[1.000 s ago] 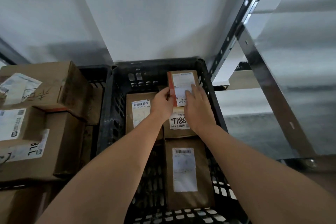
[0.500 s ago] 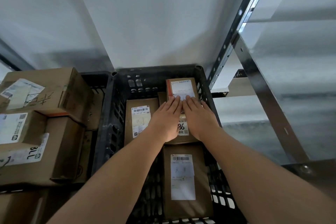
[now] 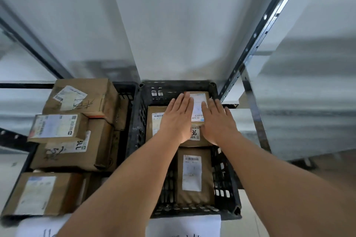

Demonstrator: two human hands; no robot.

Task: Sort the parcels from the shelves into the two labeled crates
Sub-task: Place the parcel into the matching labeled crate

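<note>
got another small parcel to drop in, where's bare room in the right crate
Bare mesh floor shows beside the near parcel, under the left forearm. The far half is crowded: both hands, left and right, lie flat on stacked parcels there.

The floor (image 3: 327, 175) carries two black plastic crates, which stand side by side and touch each other. The right crate (image 3: 225, 179) stands close to the metal post of a shelf rack (image 3: 256, 121), whose foot also rests on the floor. The left crate (image 3: 126, 92) is mostly hidden under cardboard boxes. At the near edge of each crate there is a white paper sheet (image 3: 183, 226) with handwriting; whether the sheets lie on the floor or hang on the crates, I cannot tell.
</note>
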